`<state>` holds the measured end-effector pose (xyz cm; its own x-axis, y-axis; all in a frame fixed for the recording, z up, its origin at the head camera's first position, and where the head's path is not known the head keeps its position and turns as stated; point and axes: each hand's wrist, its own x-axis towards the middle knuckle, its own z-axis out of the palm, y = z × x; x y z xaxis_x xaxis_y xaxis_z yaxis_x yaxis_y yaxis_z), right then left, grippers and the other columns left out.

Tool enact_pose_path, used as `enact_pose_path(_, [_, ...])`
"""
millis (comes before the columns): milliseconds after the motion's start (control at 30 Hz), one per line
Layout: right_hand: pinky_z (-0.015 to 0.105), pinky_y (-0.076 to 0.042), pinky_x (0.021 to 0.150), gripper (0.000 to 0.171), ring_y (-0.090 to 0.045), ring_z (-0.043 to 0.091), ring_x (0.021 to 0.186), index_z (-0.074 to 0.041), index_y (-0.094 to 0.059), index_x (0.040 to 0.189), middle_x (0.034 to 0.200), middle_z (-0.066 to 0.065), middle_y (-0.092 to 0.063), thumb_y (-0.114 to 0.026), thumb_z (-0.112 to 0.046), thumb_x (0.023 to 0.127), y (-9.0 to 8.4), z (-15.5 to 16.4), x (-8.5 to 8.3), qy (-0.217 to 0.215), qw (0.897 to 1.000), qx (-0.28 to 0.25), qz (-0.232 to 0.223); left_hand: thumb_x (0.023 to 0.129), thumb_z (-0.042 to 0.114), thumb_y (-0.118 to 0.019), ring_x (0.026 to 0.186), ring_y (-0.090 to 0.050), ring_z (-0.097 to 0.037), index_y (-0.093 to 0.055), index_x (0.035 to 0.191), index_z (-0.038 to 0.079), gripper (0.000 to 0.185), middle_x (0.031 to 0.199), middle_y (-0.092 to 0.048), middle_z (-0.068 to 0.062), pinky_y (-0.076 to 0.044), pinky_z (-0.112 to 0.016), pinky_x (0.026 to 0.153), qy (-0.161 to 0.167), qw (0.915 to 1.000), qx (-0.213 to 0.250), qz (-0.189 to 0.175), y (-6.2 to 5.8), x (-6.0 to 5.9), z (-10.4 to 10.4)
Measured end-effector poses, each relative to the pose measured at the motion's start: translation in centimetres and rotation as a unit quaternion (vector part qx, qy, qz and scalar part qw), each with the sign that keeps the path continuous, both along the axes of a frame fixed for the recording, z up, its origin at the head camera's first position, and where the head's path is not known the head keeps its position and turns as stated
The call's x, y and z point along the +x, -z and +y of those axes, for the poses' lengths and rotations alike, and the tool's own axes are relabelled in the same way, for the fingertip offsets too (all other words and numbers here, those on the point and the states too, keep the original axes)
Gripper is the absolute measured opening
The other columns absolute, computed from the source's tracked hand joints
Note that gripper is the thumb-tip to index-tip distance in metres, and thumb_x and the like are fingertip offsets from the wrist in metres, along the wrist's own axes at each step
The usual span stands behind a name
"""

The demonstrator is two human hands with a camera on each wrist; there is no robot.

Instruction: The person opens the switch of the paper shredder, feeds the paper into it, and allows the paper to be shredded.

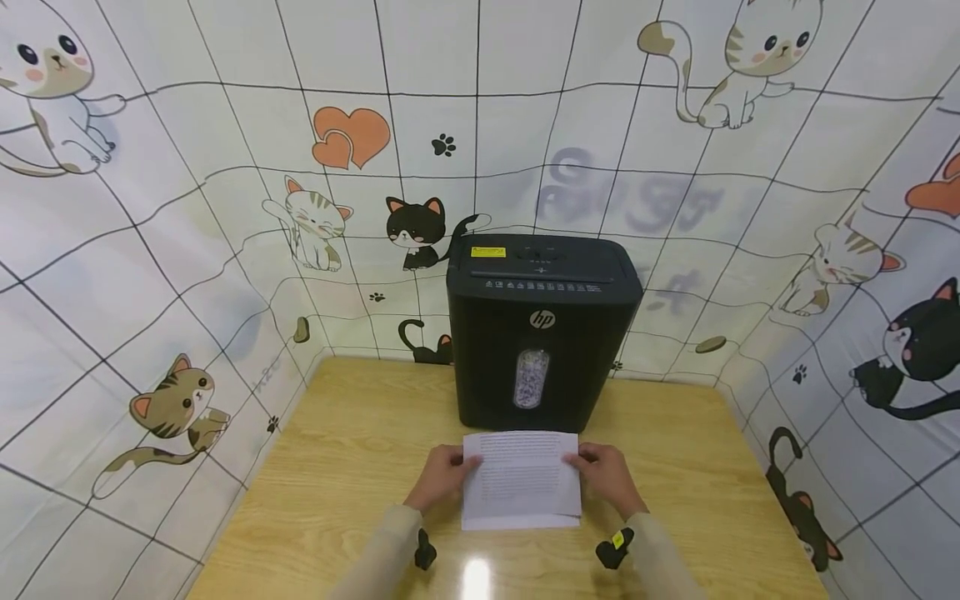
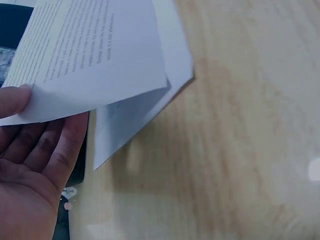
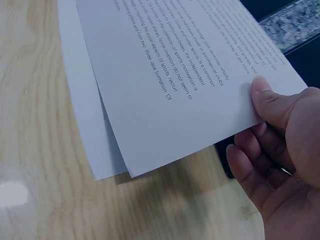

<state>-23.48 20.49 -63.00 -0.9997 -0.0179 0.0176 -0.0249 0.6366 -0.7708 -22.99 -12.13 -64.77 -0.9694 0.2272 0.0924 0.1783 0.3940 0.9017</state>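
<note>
Printed sheets of paper (image 1: 521, 483) are held up over the table, in front of a black HP paper shredder (image 1: 487, 358). My left hand (image 1: 442, 477) pinches their left edge, thumb on top and fingers beneath. On the opposite edge, my right hand (image 1: 606, 477) pinches the paper the same way. The left wrist view shows the printed sheet (image 2: 95, 55) lifted from a second sheet (image 2: 131, 127) below it, which sags lower. Through the right wrist view, English text is readable on the top sheet (image 3: 150, 100). The shredder's slot (image 1: 543, 276) lies along its top.
The shredder's window (image 1: 532, 379) shows shredded scraps inside. A light wooden table (image 1: 360, 417) carries the shredder near its back edge. Behind and on both sides hangs a white cloth (image 1: 247, 125) printed with grid lines and cartoon cats.
</note>
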Motion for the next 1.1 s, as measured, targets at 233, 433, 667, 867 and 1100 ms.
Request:
enact_pose_path(233, [0.024,-0.046,0.063,0.013,-0.057,0.013,0.072,-0.01,-0.076,0.087,0.08,0.0,-0.071,-0.078,-0.022,0.092,-1.6,0.2,-0.3,0.004,1.0,-0.02,-0.001,0.095,0.022,-0.074,0.076,-0.064,-0.008,-0.079,0.107,0.007,0.02,0.092,-0.079,-0.005,-0.053,-0.023,0.066,-0.02,0.9997,0.011,-0.006,-1.5,-0.6,-0.2])
enact_pose_path(433, [0.025,-0.049,0.066,0.016,-0.061,0.013,0.075,-0.01,-0.077,0.09,0.084,0.002,-0.074,-0.077,-0.027,0.093,-2.7,0.1,-0.4,0.006,0.999,-0.041,-0.007,0.093,0.024,-0.077,0.073,-0.06,-0.006,-0.079,0.096,0.008,0.017,0.088,-0.077,-0.005,-0.052,-0.022,0.062,-0.047,0.9988,0.009,0.01,-2.9,-1.1,-0.3])
enact_pose_path(667, [0.024,-0.053,0.068,0.019,-0.068,0.016,0.078,-0.007,-0.078,0.094,0.088,0.006,-0.077,-0.077,-0.026,0.093,-4.3,-0.1,-0.6,0.009,0.998,-0.06,0.009,0.094,0.025,-0.077,0.067,-0.057,-0.007,-0.079,0.09,0.009,0.017,0.082,-0.076,-0.005,-0.049,-0.022,0.059,-0.056,0.9979,0.015,0.03,-5.2,-1.6,-0.3])
enact_pose_path(867, [0.027,-0.052,0.07,0.016,-0.068,0.023,0.083,-0.011,-0.076,0.092,0.088,0.005,-0.076,-0.076,-0.026,0.094,-6.2,-0.2,-1.0,0.006,0.998,-0.067,0.019,0.094,0.025,-0.076,0.069,-0.056,-0.01,-0.079,0.089,0.01,0.016,0.083,-0.076,-0.004,-0.048,-0.022,0.062,-0.063,0.9973,0.016,0.033,-7.2,-2.2,-0.4])
enact_pose_path(1100, [0.027,-0.049,0.069,0.018,-0.066,0.026,0.083,-0.014,-0.075,0.09,0.086,0.003,-0.073,-0.076,-0.032,0.094,-8.4,-0.1,-1.4,-0.003,0.997,-0.067,0.049,0.093,0.027,-0.077,0.071,-0.057,-0.01,-0.081,0.094,0.011,0.016,0.087,-0.078,-0.005,-0.048,-0.023,0.064,-0.058,0.9966,0.027,0.053,-9.6,-2.8,-0.7])
